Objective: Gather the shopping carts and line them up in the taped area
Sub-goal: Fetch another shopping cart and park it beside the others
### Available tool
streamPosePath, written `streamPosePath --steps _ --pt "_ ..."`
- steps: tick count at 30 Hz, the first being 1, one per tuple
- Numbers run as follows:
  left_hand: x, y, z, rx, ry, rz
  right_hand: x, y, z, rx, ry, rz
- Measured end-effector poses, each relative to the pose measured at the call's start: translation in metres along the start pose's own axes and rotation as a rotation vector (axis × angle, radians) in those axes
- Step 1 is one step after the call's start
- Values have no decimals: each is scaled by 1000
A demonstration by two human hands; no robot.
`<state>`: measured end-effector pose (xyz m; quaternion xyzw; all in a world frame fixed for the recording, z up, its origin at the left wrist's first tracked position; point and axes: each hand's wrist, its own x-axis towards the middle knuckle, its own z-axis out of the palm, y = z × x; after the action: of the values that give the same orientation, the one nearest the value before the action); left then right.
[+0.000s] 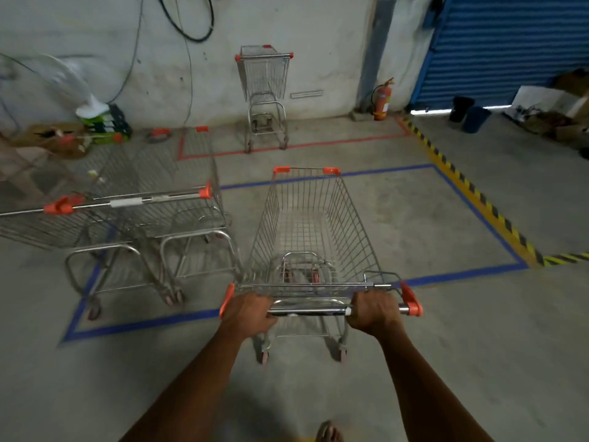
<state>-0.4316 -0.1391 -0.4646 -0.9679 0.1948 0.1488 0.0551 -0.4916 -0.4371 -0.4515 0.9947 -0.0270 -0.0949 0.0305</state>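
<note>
I hold a wire shopping cart (314, 224) with orange corner caps by its metal handle bar. My left hand (248, 314) grips the bar near its left end and my right hand (374, 311) grips it near the right end. The cart's basket reaches over the near line of the blue taped rectangle (462, 274) on the floor. Two more carts (149, 215) stand side by side at the left, inside the blue tape. Another cart (264, 90) stands against the far wall, at the red taped outline (334, 142).
A fire extinguisher (382, 100) stands at the wall right of the far cart. Yellow-black hazard tape (471, 193) runs along the right of the blue rectangle. Bags and clutter (63, 138) lie at the left wall, buckets (471, 116) and boxes below the blue shutter (510, 43).
</note>
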Motion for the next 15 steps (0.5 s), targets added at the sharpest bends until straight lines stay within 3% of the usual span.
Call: streamPosePath --steps 15 --pt "238 -54 -79 -67 -7 -147 295 39 -47 16 13 -136"
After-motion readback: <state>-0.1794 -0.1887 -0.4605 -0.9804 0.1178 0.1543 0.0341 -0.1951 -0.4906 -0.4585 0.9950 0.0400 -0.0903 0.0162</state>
